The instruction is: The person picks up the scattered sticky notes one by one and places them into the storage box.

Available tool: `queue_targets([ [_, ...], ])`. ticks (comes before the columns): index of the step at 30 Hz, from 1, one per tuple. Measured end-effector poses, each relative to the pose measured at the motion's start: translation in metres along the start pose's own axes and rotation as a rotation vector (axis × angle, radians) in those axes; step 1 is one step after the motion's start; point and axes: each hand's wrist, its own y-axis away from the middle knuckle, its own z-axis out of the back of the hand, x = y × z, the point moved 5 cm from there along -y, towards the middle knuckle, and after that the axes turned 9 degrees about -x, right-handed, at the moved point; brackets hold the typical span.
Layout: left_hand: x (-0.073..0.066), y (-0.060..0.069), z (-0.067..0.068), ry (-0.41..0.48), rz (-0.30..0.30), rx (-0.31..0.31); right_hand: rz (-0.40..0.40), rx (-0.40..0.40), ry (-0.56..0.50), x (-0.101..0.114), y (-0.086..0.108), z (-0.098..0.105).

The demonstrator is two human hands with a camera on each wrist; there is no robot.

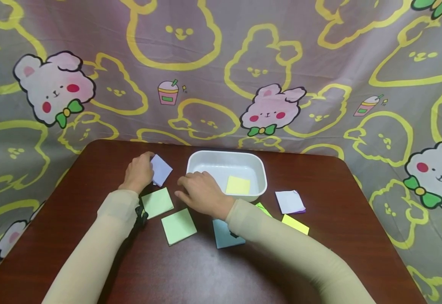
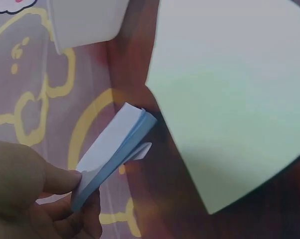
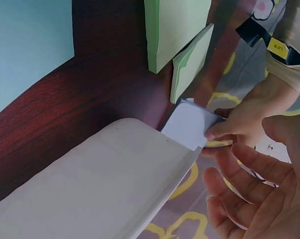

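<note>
At the back left, my left hand (image 1: 138, 172) pinches a pale blue-violet pad of paper (image 1: 161, 170). The left wrist view shows the thumb and fingers (image 2: 65, 191) on one end of the pad (image 2: 112, 149), its blue edge and a loose flap visible. My right hand (image 1: 202, 192) hovers by the near left corner of the white tray (image 1: 258, 175), holding nothing. In the right wrist view its fingers (image 3: 239, 179) are spread and loosely bent, close to the left hand (image 3: 249, 114) and the pad (image 3: 190, 122). A yellow pad (image 1: 237, 185) lies inside the tray.
Two light green pads (image 1: 157, 202) (image 1: 179, 226) lie left of centre. A blue pad (image 1: 226, 236) is partly under the right forearm. Right of it lie a bright green pad (image 1: 263, 209), a yellow pad (image 1: 296, 223) and a white-and-purple pad (image 1: 290, 202). A patterned curtain (image 1: 205, 97) hangs behind.
</note>
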Motion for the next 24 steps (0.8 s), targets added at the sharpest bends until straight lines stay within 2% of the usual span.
queue_targets([
  [11,-0.006,0.004,0.008,0.027,-0.004,0.007,0.002,-0.010,0.005,0.002,-0.001,-0.002],
  [24,-0.013,0.009,0.017,0.034,-0.035,-0.047,0.011,-0.023,0.008,0.003,-0.006,0.001],
])
